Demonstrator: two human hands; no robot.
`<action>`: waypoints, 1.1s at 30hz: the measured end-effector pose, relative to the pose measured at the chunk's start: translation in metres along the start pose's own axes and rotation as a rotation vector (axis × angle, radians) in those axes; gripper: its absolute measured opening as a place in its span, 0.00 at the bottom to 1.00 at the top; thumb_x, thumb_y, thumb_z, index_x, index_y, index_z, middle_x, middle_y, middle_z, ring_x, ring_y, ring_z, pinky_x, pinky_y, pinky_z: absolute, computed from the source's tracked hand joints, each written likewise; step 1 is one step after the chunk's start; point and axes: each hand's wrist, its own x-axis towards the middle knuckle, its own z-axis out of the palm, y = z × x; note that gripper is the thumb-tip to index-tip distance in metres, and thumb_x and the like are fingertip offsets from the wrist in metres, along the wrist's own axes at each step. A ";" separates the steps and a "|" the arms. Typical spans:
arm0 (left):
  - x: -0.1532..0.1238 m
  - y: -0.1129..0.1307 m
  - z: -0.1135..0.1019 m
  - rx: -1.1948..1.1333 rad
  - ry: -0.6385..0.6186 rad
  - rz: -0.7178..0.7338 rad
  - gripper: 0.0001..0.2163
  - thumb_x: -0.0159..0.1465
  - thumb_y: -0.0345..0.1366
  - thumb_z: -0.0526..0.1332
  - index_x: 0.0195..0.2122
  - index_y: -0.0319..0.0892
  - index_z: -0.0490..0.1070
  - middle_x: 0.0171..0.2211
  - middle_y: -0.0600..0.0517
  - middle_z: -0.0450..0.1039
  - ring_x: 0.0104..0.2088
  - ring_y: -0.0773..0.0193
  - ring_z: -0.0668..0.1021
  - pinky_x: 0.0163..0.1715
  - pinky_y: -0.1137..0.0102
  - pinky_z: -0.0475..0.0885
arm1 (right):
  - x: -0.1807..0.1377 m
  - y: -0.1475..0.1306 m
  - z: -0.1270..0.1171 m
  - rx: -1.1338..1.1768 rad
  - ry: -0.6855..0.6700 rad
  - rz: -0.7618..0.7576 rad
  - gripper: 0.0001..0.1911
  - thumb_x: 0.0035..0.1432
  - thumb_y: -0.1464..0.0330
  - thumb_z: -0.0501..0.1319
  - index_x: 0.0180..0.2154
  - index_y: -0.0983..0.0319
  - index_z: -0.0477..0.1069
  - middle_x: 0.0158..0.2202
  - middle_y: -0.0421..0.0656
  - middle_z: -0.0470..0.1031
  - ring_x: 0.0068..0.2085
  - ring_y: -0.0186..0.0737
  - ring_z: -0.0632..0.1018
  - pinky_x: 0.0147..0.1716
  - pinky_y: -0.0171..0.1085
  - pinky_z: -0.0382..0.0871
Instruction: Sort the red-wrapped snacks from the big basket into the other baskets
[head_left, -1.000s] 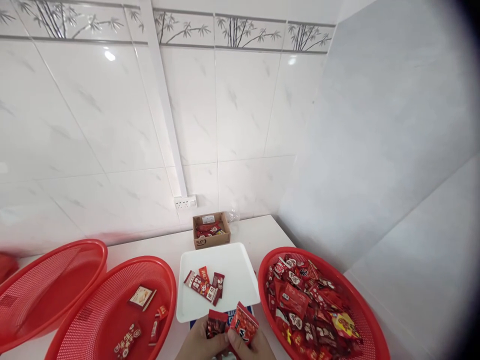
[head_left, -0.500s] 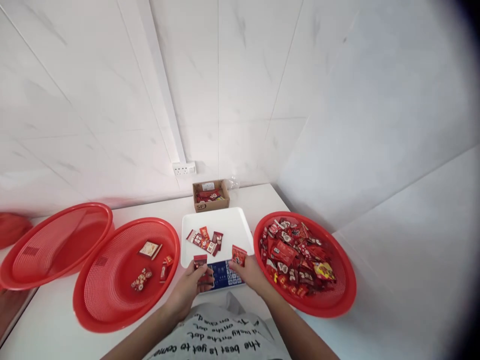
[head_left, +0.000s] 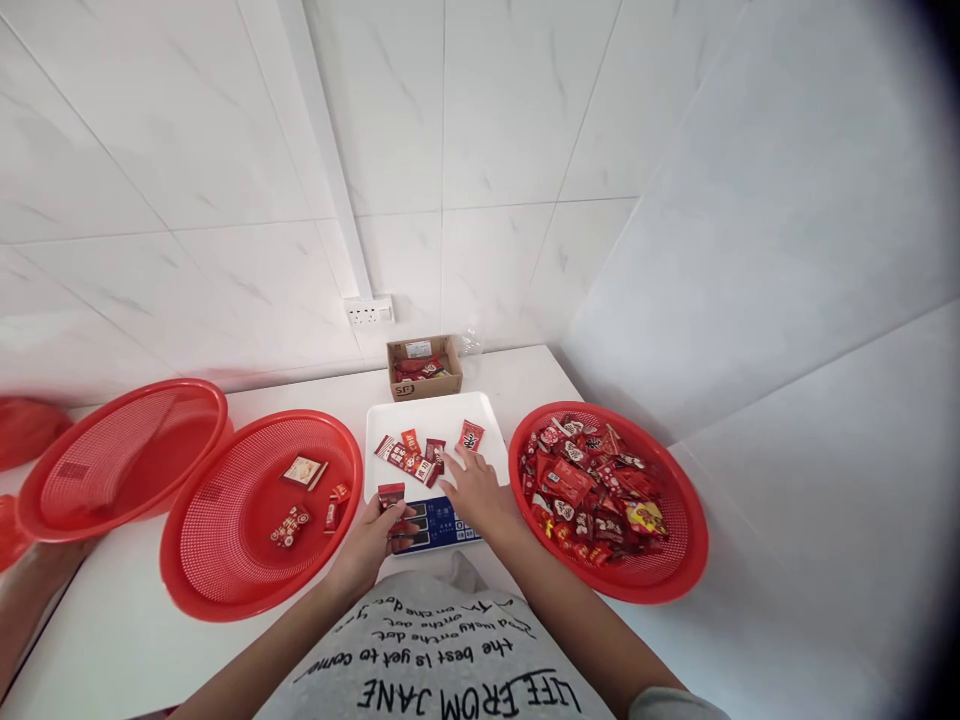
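My left hand (head_left: 364, 545) is closed on a small dark red snack packet (head_left: 391, 494), held upright at the near left corner of the digital scale (head_left: 444, 412). My right hand (head_left: 477, 494) is over the scale's white platform with its fingers apart and nothing in them. Just beyond its fingertips a red packet (head_left: 471, 435) lies on the platform. To the left, a long red-and-white packet (head_left: 405, 459), a small orange-red packet (head_left: 409, 439) and a dark red packet (head_left: 435, 455) lie close together. My right forearm and hand cover part of the scale's blue keypad (head_left: 442, 522).
A red basket (head_left: 694, 545) heaped with wrapped snacks stands at the right. Left of the scale, another red basket (head_left: 180, 590) holds a few packets, with a further red basket (head_left: 214, 400) beyond. An open cardboard box (head_left: 431, 388) sits behind. Another person's arm (head_left: 37, 600) shows at the left edge.
My right hand has moved forward over the platform and let go of its red packet, which now lies there. My left hand keeps its packet. Another person's arm has come in at the left.
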 end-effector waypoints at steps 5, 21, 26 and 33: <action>0.002 0.000 0.000 0.002 -0.032 0.007 0.16 0.51 0.44 0.67 0.34 0.42 0.65 0.31 0.52 0.72 0.29 0.65 0.76 0.29 0.70 0.71 | 0.012 -0.017 0.013 -0.055 -0.060 -0.291 0.26 0.60 0.57 0.54 0.59 0.52 0.59 0.66 0.45 0.50 0.66 0.54 0.49 0.60 0.57 0.40; 0.012 -0.005 -0.003 0.059 -0.127 -0.047 0.20 0.47 0.49 0.68 0.31 0.41 0.65 0.27 0.54 0.72 0.26 0.67 0.76 0.26 0.72 0.69 | 0.030 0.023 0.004 -0.038 -0.033 0.187 0.30 0.63 0.56 0.47 0.64 0.59 0.50 0.68 0.54 0.41 0.66 0.59 0.44 0.59 0.58 0.38; 0.016 -0.007 -0.002 0.083 -0.183 -0.055 0.20 0.47 0.49 0.69 0.31 0.41 0.65 0.26 0.54 0.72 0.26 0.66 0.76 0.25 0.72 0.68 | 0.037 0.027 0.001 0.026 -0.118 0.144 0.29 0.63 0.57 0.47 0.62 0.61 0.55 0.68 0.52 0.43 0.66 0.56 0.48 0.60 0.54 0.39; 0.013 -0.002 -0.005 0.135 -0.146 -0.039 0.17 0.46 0.42 0.69 0.34 0.41 0.68 0.30 0.53 0.72 0.30 0.65 0.76 0.30 0.70 0.70 | 0.009 0.006 -0.004 0.282 0.061 0.009 0.25 0.61 0.62 0.52 0.58 0.64 0.62 0.64 0.53 0.55 0.64 0.52 0.55 0.60 0.49 0.49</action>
